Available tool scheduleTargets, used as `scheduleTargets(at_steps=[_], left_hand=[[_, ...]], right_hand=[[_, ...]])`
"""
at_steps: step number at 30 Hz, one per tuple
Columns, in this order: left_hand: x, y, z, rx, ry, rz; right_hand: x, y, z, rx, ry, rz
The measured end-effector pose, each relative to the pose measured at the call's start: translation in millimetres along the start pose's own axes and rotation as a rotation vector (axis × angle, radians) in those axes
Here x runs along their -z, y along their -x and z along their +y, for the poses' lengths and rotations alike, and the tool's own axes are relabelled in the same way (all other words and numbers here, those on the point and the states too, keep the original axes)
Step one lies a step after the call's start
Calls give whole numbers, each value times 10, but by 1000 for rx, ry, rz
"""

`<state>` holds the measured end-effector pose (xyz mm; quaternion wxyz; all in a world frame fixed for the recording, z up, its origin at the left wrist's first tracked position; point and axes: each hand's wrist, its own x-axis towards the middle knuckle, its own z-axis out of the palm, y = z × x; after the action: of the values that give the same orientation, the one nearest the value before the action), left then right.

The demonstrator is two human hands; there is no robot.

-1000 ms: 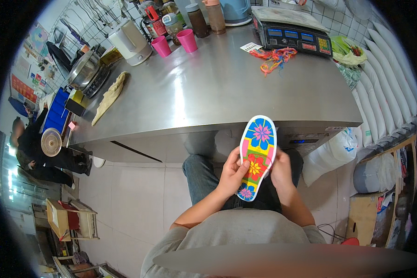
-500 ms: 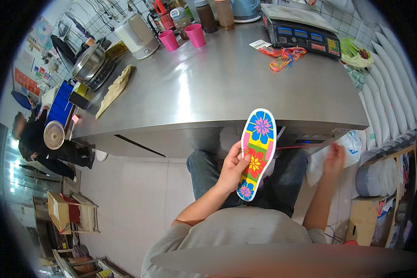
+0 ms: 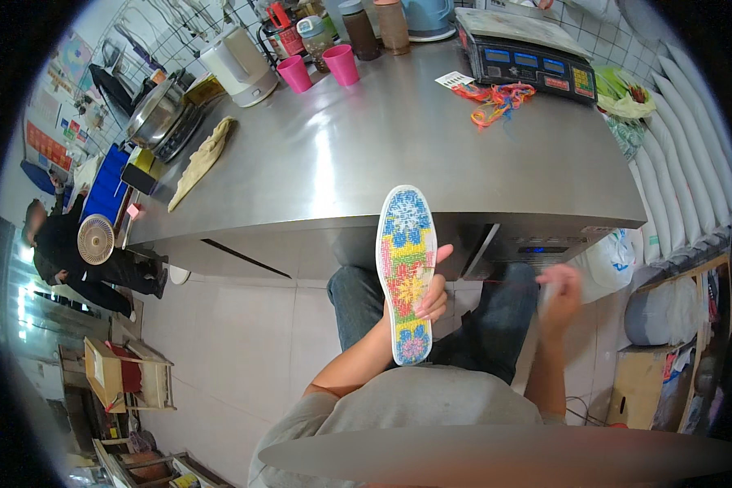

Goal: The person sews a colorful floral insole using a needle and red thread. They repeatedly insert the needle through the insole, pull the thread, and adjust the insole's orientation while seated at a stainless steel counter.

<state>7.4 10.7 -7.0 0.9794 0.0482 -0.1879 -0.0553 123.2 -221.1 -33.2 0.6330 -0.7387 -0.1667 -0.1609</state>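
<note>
Over my lap, my left hand (image 3: 433, 299) grips a white-edged insole (image 3: 407, 244) by its right side, fingers curled onto its face and thumb out past the edge. The side turned up shows rough stitching in blue, yellow, green, red and pink flowers. To the right of it, my right hand (image 3: 561, 297) is raised above my right knee, blurred, with its fingers drawn together. A faint red thread (image 3: 508, 281) runs from near the insole toward those fingers. Whether a needle is in them is too small to see.
A steel counter (image 3: 366, 163) spans the front, its edge just beyond the insole. On it are bundled coloured threads (image 3: 496, 102), a scale (image 3: 529, 61), pink cups (image 3: 341, 65), a white kettle (image 3: 237, 65) and a cloth (image 3: 203, 163). Another person (image 3: 65, 236) stands far left.
My left hand has turned the insole over, from its smooth bright face to the rougher stitched side, and shifted it left. My right hand has moved left and slightly down.
</note>
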Motion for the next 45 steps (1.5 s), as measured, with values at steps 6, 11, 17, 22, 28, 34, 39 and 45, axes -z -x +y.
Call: scheduleTargets(at_steps=[6, 11, 17, 22, 28, 34, 39, 45], left_hand=[[85, 1, -86, 76, 45, -79], [98, 17, -84, 70, 53, -92], [109, 18, -112, 69, 48, -79], [105, 27, -120, 57, 54, -51], [133, 39, -122, 67, 58, -42], [133, -3, -125, 73, 44, -103], [-20, 53, -153, -5, -173, 140], [-158, 32, -175, -67, -489, 362]], right_hand=[[-708, 125, -1159, 667, 88, -301], [-822, 120, -1248, 754, 128, -280], [-835, 156, -1183, 723, 138, -317], [-844, 151, -1177, 725, 162, -316], [-833, 167, -1165, 716, 162, -320], [-829, 163, -1166, 712, 170, -325], [-819, 166, -1145, 728, 191, -324], [-932, 119, -913, 312, -42, -420]])
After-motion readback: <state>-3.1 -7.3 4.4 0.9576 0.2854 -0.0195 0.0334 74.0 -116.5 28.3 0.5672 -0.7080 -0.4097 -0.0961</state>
